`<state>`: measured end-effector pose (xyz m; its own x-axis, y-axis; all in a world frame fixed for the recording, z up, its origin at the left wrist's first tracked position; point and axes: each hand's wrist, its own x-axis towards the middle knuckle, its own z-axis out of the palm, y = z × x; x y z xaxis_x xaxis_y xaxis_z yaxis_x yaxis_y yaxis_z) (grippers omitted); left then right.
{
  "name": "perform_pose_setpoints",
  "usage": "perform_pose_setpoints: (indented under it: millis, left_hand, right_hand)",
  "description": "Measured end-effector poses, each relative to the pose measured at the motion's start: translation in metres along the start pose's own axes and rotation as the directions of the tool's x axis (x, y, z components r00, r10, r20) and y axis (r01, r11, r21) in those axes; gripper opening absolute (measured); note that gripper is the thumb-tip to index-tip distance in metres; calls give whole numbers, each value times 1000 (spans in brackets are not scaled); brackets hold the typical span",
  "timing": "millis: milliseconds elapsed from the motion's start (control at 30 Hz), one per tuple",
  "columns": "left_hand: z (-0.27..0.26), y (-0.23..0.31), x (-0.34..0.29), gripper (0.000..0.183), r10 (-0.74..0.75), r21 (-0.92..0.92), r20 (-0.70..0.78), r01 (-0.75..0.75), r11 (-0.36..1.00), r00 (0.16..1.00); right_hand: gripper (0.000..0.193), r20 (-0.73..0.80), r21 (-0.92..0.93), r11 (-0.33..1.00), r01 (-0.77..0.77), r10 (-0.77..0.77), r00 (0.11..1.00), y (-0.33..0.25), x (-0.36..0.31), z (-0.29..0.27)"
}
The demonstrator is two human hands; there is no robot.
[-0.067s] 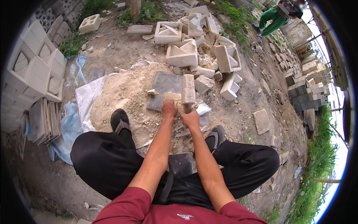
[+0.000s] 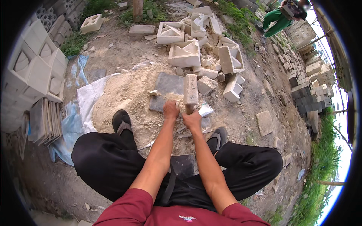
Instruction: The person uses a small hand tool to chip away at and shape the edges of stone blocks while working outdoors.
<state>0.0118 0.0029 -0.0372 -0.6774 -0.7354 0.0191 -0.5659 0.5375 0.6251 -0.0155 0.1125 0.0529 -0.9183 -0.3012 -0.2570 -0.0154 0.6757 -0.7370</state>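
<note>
A wooden mallet (image 2: 190,89) with a thick, dusty, block-shaped head stands up from my right hand (image 2: 193,119), whose fingers wrap round its handle. Just beside it, my left hand (image 2: 171,110) is closed low over the near right edge of a dark flat slab (image 2: 169,82). Whatever its fingers hold is hidden. Pale crumbs lie on the slab, and a small whitish chunk (image 2: 153,92) rests at its left side. Left of the slab spreads a heap of sandy, crushed material (image 2: 122,88) on a white sheet (image 2: 87,101).
Broken pale blocks (image 2: 184,54) are piled beyond the slab. Patterned blocks (image 2: 39,62) are stacked at the left, above thin leaning boards (image 2: 51,120). A flat stone (image 2: 264,123) lies to the right. A person in green trousers (image 2: 277,22) stands far right, holding something dark.
The mallet and both hands keep nearly the same place. The whole view has shifted very slightly.
</note>
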Motion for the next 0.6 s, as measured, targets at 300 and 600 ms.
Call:
perform_pose_setpoints:
  millis: [300, 600]
  left_hand:
    - [-12, 4, -2, 14, -45, -100, -22, 42, 994, 999]
    - [-11, 22, -1, 15, -39, -125, 23, 41, 991, 999]
  right_hand:
    - [43, 271, -199, 978, -57, 111, 956, 30, 31, -3]
    - [45, 55, -314, 949, 20, -3, 999, 63, 20, -3]
